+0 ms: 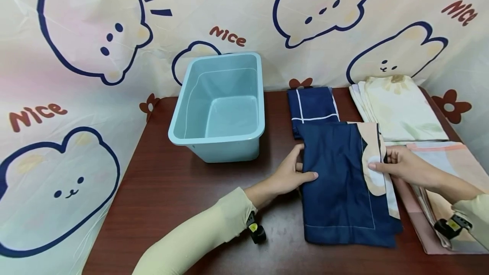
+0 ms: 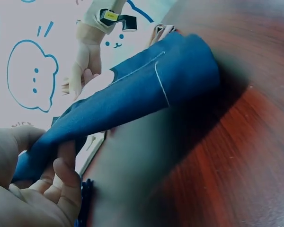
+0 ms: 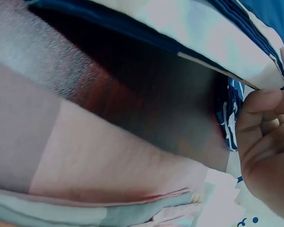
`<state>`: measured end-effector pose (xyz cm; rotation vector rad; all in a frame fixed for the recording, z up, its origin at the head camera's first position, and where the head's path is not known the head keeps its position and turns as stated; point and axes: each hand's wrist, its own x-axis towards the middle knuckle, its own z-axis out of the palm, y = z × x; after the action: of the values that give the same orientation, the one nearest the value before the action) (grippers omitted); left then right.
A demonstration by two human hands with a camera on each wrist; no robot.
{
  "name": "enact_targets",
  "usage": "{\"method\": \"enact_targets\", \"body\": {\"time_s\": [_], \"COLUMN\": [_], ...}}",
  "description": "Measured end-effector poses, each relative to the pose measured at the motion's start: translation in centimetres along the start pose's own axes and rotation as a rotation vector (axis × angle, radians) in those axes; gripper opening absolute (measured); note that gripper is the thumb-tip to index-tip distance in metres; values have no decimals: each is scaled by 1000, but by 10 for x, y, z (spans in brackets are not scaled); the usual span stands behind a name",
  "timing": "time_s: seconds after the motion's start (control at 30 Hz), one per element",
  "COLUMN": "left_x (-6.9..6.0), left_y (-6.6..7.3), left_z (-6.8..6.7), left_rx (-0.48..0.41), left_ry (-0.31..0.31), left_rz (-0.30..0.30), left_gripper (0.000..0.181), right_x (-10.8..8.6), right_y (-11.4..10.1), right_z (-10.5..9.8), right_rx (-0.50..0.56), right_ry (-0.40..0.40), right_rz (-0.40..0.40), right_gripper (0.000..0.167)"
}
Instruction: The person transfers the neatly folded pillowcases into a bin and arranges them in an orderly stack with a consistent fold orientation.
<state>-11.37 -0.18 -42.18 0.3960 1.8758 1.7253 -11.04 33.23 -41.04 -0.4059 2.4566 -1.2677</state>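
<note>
A folded navy cloth (image 1: 332,181) with a cream and white pattern along its right side is held between both hands, raised off the table in the left wrist view. The left hand (image 1: 288,173) grips its left edge, thumb on top and fingers beneath; the left wrist view shows the same hand (image 2: 42,184) around the blue fabric (image 2: 118,97). On the patterned right edge, the right hand (image 1: 410,166) pinches the layers. In the right wrist view the right hand (image 3: 270,142) holds the layered edge (image 3: 213,42) above the table.
A light blue plastic bin (image 1: 225,139) stands on the dark wood table (image 1: 160,194), left of the cloth. Behind the cloth lies a navy cloth with white lines (image 1: 315,103). Folded cream cloth (image 1: 408,109) and pink-peach cloth (image 1: 458,160) lie at the right.
</note>
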Motion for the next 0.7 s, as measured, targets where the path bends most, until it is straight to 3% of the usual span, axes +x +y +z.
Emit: {"method": "enact_targets", "body": {"time_s": [0.33, 0.57, 0.7], "left_x": [3, 4, 5], "left_y": [14, 18, 22], "left_z": [-7, -11, -13], "left_rx": [4, -16, -9], "left_ry": [67, 61, 60], "left_rz": [-48, -40, -34], "left_gripper": [70, 71, 74], "right_x": [9, 12, 14], "right_y": [-6, -13, -18], "right_z": [-2, -5, -8], "right_rx": [-44, -44, -24], "right_ry": [79, 82, 81], "right_rz": [44, 62, 36], "right_gripper": [19, 36, 35]}}
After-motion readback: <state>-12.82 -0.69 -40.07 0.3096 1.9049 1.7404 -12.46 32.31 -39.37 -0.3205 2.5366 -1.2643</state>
